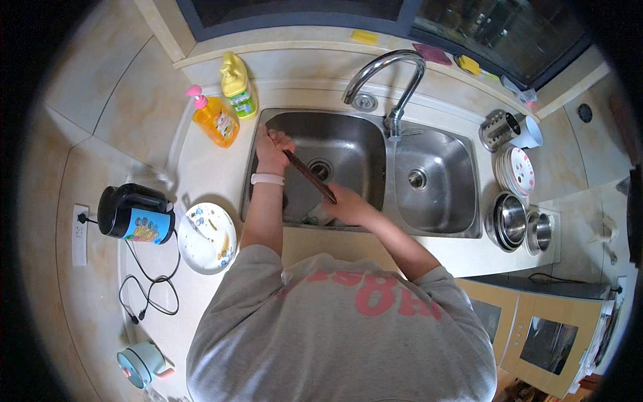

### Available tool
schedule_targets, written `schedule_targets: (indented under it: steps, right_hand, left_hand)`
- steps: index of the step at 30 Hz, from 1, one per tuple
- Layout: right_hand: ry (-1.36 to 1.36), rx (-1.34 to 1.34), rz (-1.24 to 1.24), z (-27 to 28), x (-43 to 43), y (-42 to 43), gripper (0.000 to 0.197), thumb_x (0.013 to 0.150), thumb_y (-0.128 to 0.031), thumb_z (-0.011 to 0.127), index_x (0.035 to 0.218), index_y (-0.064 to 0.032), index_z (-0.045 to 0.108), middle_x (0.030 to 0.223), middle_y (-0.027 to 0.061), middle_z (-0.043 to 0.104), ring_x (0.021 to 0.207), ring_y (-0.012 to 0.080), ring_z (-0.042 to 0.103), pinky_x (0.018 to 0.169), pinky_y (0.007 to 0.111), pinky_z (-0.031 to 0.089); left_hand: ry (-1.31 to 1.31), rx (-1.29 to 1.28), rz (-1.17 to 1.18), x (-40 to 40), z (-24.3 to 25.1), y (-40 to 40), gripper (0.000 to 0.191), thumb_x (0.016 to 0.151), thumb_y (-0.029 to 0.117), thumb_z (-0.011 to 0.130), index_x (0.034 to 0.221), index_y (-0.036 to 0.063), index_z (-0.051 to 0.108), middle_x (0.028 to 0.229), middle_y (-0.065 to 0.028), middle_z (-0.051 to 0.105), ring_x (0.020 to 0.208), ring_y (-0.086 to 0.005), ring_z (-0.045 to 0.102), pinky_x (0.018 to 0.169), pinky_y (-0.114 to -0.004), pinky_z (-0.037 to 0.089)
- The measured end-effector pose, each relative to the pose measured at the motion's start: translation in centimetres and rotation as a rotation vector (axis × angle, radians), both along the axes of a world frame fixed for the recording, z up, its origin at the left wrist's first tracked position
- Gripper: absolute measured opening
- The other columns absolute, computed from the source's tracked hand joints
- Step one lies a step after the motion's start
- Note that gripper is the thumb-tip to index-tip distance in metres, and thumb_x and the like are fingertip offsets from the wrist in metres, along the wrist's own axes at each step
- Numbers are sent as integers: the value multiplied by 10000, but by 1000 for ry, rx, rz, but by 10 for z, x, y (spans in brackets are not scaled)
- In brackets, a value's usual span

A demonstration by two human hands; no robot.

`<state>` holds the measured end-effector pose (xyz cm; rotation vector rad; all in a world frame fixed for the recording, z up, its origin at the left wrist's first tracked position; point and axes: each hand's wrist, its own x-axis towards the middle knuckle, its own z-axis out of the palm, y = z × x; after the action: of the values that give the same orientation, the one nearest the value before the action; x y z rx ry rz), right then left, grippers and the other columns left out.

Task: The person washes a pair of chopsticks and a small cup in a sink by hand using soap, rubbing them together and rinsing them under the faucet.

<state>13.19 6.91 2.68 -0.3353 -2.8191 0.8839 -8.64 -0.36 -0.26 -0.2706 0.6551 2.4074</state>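
Note:
Over the large left basin of a stainless steel sink (346, 131), my two hands hold a bundle of dark brown chopsticks (309, 175) slantwise. My left hand (273, 151), with a pale band at the wrist, closes around the upper left end. Around the lower right end are the fingers of my right hand (349, 205). Beneath the bundle the basin's drain (320, 170) shows in part. A whitish and green thing (316, 216) lies at the basin's near side, partly hidden by my right hand; I cannot tell what it is.
A chrome faucet (397, 108) arches behind the basins. Yellow detergent bottle (238, 88) and orange pump bottle (217, 120) stand at the back left. Left are a patterned plate (221, 251) with a utensil and a black kettle (135, 213). Stacked plates (520, 171) and steel bowls (512, 221) sit right.

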Motion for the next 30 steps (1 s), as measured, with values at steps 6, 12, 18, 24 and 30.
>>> schedule_targets:
  steps: [6, 12, 18, 24, 30]
  right_hand:
    - [-344, -1543, -28, 30, -56, 13, 197, 748, -194, 583, 696, -94, 422, 480, -32, 339, 372, 71, 326, 341, 214, 259]
    - [-252, -1334, -247, 5, -68, 22, 339, 746, -270, 593, 549, -140, 350, 423, -37, 295, 331, 78, 267, 334, 233, 217]
    - [62, -1213, -285, -16, -77, 16, 333, 735, -265, 608, 515, -118, 405, 420, -26, 343, 345, 80, 318, 358, 251, 256]
    - [231, -1256, -137, -4, -88, -15, 292, 752, -198, 595, 541, -109, 414, 422, -27, 350, 357, 75, 333, 363, 231, 264]
    - [233, -1245, -153, 1, -78, -3, 190, 753, -193, 597, 652, -80, 482, 496, -27, 415, 376, 47, 330, 361, 197, 240]
  left_hand:
    - [27, 204, -326, 20, -4, 7, 200, 826, 194, 455, 894, 19, 524, 598, -40, 435, 511, -122, 418, 494, -255, 385]
    - [779, -1074, 351, -6, -30, -139, 338, 711, 126, 589, 1001, -14, 485, 875, -114, 539, 800, -219, 513, 705, -284, 415]
    - [468, -2508, 290, 49, -11, -242, 493, 592, 252, 642, 970, 5, 444, 975, -183, 476, 914, -310, 468, 755, -398, 392]
    - [526, -2423, 226, 58, -49, -278, 514, 579, 283, 645, 957, 0, 440, 938, -189, 500, 844, -338, 507, 711, -404, 413]
    - [936, -2027, 335, 53, -16, -257, 287, 676, 162, 567, 882, -17, 479, 822, -206, 519, 801, -359, 501, 711, -407, 407]
